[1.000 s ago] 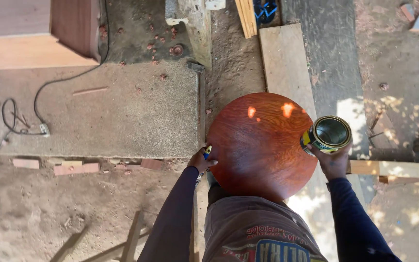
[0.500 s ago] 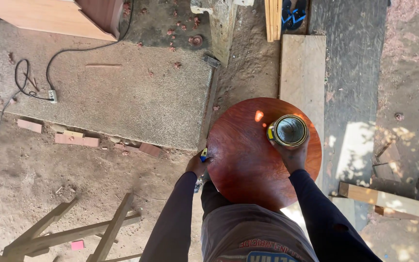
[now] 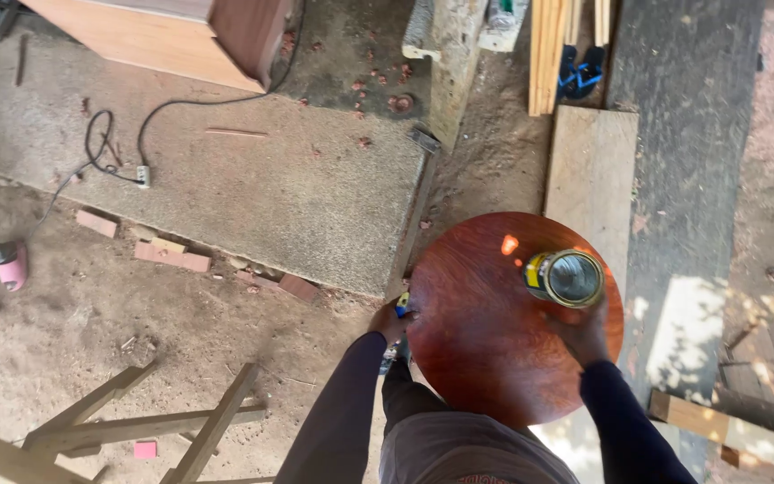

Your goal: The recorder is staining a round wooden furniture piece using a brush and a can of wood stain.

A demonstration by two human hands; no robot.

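Right hand: your right hand [image 3: 581, 333] has its fingers clamped on the open metal can [image 3: 566, 277], above the round reddish board [image 3: 485, 332].
Left hand: your left hand [image 3: 391, 320] grips the board's left edge, fingers closed on a small blue object [image 3: 402, 303].
Below: concrete slab [image 3: 270, 188], dirt floor [image 3: 91, 332].

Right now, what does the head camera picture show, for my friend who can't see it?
A person looks down at a round, shiny red-brown wooden tabletop, right hand holding an open tin can over it, left hand gripping its edge. Dusty ground, a concrete slab, planks and a cable surround it.
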